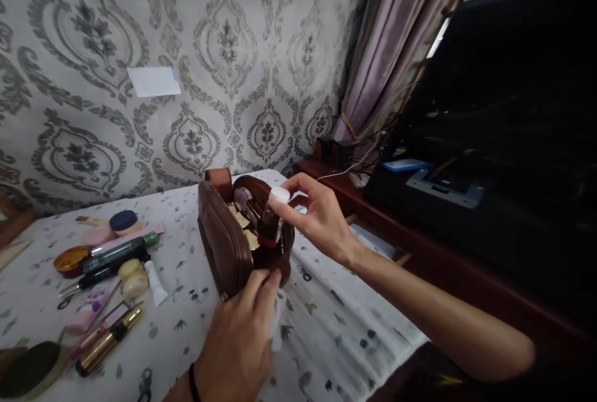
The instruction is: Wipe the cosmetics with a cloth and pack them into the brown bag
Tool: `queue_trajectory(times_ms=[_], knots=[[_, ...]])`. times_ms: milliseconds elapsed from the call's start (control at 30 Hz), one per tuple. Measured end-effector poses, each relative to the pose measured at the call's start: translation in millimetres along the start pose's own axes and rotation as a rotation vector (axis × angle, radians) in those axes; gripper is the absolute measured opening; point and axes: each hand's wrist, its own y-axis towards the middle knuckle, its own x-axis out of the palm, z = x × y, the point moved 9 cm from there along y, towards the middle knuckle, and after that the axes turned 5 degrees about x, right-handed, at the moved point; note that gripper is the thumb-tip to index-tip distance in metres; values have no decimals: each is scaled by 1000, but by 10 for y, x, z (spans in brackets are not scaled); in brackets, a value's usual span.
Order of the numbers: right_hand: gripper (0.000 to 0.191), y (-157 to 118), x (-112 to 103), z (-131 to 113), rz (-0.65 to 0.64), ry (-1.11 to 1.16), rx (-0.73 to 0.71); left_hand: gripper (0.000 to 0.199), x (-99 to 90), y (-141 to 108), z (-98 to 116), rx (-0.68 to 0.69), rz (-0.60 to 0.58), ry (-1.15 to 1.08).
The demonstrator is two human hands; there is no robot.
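A brown toiletry bag point(221, 237) stands unzipped on the patterned sheet, with several items and a gold-coloured piece showing inside. Over its opening, my right hand point(317, 212) pinches the white cap of a small dark bottle point(270, 224); the bottle's lower part is down in the bag's mouth. My left hand point(242, 333) is at the near end of the bag, its fingertips closed on the bag's edge. Something whitish shows beneath that hand, too blurred to name.
Cosmetics lie to the left: a gold tube point(109, 340), a white tube point(155, 282), a green-capped bottle point(121, 252), a dark-lidded jar point(125, 221) and a round dark item point(35, 368). On the right stand a reddish-brown desk point(387, 221) and a large black screen point(504, 109).
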Motion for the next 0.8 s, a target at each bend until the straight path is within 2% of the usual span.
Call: queue_trajectory(times_ms=[100, 267, 533, 800], knots=[[21, -12, 45, 53, -25, -71, -1, 85, 132, -105, -4, 72, -5, 8], [13, -28, 94, 83, -62, -184, -34, 88, 274, -179, -77, 98, 15, 23], [16, -30, 189, 154, -178, -338, -49, 86, 297, -201, -65, 149, 41, 97], [3, -11, 359, -53, -244, -599, -128, 93, 314, -236, -67, 124, 20, 110]])
